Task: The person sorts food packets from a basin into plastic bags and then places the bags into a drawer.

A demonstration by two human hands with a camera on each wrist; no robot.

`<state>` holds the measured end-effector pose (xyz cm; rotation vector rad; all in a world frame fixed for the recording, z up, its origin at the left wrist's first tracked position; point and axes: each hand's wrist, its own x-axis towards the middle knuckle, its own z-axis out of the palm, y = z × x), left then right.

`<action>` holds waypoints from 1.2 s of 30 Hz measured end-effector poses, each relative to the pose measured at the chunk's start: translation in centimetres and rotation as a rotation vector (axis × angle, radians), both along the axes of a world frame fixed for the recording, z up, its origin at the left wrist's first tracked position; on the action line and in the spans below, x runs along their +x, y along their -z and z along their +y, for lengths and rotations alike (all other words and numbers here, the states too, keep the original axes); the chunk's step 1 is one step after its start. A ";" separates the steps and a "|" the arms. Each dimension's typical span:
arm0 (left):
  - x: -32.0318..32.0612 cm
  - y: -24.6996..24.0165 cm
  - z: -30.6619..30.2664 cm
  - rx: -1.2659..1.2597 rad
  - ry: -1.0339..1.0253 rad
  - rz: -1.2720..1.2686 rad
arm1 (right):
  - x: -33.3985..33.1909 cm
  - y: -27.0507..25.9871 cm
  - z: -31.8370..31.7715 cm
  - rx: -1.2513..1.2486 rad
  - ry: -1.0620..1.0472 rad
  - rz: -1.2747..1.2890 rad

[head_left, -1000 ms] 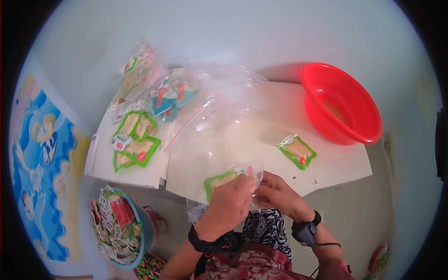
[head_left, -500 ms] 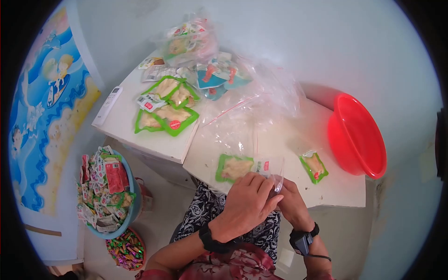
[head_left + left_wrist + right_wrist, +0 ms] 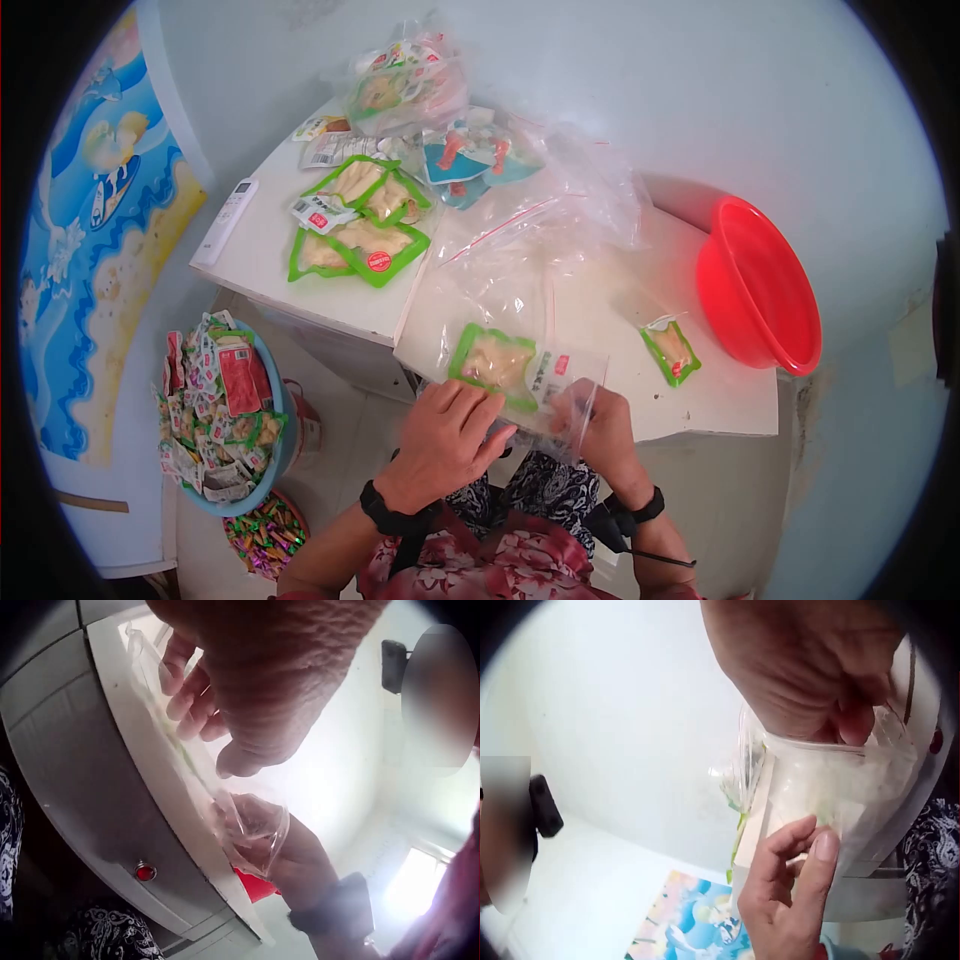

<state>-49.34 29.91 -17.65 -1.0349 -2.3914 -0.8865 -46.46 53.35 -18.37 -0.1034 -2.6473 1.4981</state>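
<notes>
A clear plastic bag (image 3: 556, 420) lies over the near table edge, its mouth towards the right. Inside it a green-edged food packet (image 3: 496, 365) shows through the film. My left hand (image 3: 442, 440) rests at the packet's near edge, fingers loosely bent and thumb apart. At the bag's mouth is my right hand (image 3: 605, 432); its curled fingers hold the film and show through it. In the right wrist view the bag's rim (image 3: 817, 747) crosses in front of those fingers. The left wrist view has film (image 3: 259, 825) around the right hand too.
More green-edged packets (image 3: 375, 245) lie at left, near a remote control (image 3: 228, 215). Spread bags (image 3: 580, 200) cover the back. A single packet (image 3: 672, 352) lies beside a red basin (image 3: 775, 290). On the floor stand a blue tub (image 3: 285, 440) of packets and a basket of wrapped sweets (image 3: 265, 535).
My hands have moved apart at the bag's mouth: the left slid back leftward to the packet's near edge, the right stayed at the mouth. The head view swung left, then steadied.
</notes>
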 end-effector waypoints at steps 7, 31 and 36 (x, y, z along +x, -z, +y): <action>-1.2 1.3 1.7 -0.002 0.073 -0.001 | -1.3 0.3 -1.6 0.317 0.051 0.121; -6.6 0.7 3.0 0.050 0.289 -0.105 | 0.6 -1.8 5.8 0.298 0.504 0.505; -5.0 0.4 2.3 0.107 0.115 -0.006 | 0.5 -1.9 14.1 0.609 0.591 0.364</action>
